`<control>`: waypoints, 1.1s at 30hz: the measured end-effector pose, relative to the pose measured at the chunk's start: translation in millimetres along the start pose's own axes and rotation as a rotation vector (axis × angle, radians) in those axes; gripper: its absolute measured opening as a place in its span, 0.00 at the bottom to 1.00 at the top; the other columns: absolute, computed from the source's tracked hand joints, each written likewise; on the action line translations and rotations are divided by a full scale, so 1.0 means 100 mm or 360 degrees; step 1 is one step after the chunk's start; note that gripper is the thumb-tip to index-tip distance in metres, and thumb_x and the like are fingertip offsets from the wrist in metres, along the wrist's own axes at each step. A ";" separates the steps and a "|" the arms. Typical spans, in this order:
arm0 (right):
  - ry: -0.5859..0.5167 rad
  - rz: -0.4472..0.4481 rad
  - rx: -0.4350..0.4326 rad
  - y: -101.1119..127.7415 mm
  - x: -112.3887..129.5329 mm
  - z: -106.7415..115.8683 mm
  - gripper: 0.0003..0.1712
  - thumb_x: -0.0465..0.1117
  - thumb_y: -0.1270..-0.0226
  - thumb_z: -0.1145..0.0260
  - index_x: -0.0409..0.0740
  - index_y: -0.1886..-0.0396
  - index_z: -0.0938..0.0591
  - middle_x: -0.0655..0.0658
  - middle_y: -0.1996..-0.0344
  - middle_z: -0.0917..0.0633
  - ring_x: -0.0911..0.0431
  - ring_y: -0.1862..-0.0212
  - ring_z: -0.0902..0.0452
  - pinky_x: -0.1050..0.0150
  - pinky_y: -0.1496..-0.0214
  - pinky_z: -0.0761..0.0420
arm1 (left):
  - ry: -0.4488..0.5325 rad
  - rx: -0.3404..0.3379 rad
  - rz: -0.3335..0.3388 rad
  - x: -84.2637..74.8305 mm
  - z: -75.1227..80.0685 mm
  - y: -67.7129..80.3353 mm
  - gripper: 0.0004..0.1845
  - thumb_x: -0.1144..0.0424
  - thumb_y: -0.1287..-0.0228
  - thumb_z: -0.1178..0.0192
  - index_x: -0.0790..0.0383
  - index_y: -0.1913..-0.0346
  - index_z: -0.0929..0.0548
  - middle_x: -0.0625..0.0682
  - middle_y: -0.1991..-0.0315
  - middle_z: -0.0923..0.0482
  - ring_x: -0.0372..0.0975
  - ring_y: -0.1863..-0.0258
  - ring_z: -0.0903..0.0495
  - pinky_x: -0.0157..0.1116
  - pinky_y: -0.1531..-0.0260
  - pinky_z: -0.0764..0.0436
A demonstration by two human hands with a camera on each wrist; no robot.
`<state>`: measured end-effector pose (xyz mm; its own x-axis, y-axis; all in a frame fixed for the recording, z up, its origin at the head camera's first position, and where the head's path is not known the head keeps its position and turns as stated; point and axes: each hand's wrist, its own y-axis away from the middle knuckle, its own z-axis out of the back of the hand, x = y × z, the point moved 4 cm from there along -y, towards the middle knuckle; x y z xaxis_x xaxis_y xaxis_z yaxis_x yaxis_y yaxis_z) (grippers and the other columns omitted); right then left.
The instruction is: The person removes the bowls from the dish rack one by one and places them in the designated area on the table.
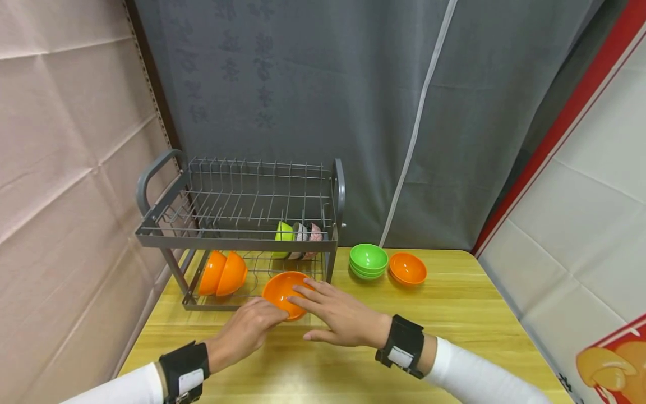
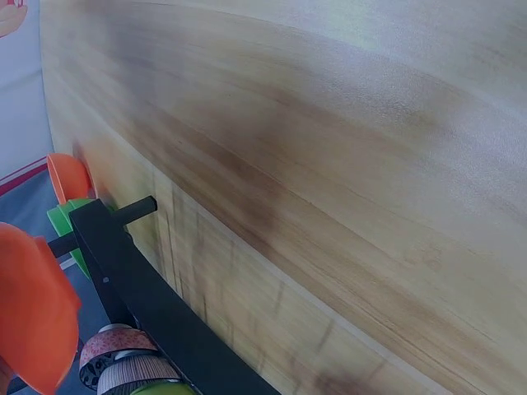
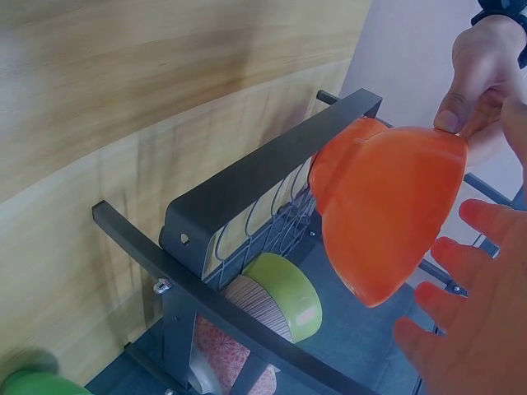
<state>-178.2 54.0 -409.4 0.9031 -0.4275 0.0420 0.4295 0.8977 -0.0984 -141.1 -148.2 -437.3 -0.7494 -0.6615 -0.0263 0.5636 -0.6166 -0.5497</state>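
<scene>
My left hand (image 1: pixel 250 324) pinches the rim of an orange bowl (image 1: pixel 282 289), thumb and fingers at its near left edge. In the right wrist view this bowl (image 3: pixel 395 206) is tilted on its side at the front of the dish rack, with the left hand (image 3: pixel 482 86) at its upper edge. My right hand (image 1: pixel 345 317) is spread with straight fingers beside the bowl's right side, its fingertips overlapping the rim in the head view. Two more orange bowls (image 1: pixel 222 273) stand on edge at the left of the rack's lower tier.
The dark two-tier dish rack (image 1: pixel 237 243) stands at the back left of the wooden table (image 1: pixel 454 303). A green bowl (image 3: pixel 284 296), a striped one and a pink one stand inside it at the right. Stacked green bowls (image 1: pixel 368 258) and orange bowls (image 1: pixel 407 269) sit right of the rack.
</scene>
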 end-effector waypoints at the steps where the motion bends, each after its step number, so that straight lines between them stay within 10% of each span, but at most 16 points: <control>1: -0.0006 0.0005 0.0002 0.00 0.00 0.00 0.44 0.67 0.26 0.46 0.57 0.18 0.44 0.47 0.19 0.42 0.46 0.18 0.50 0.48 0.17 0.42 | 0.0000 0.0003 -0.0010 0.00 0.00 0.00 0.16 0.72 0.50 0.26 0.53 0.57 0.10 0.43 0.60 0.09 0.33 0.62 0.14 0.38 0.51 0.15; 33: 0.0043 0.0050 0.0095 0.15 0.02 -0.10 0.45 0.72 0.26 0.57 0.53 0.19 0.42 0.48 0.20 0.39 0.45 0.18 0.48 0.47 0.17 0.42 | -0.0010 -0.0065 -0.0342 -0.18 -0.02 -0.08 0.17 0.73 0.51 0.30 0.52 0.58 0.10 0.41 0.63 0.11 0.31 0.61 0.16 0.35 0.48 0.17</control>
<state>-170.5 65.3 -420.7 0.9161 -0.4008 0.0130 0.4010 0.9152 -0.0398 -132.9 -130.2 -434.1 -0.8487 -0.5194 0.1000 0.3765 -0.7260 -0.5755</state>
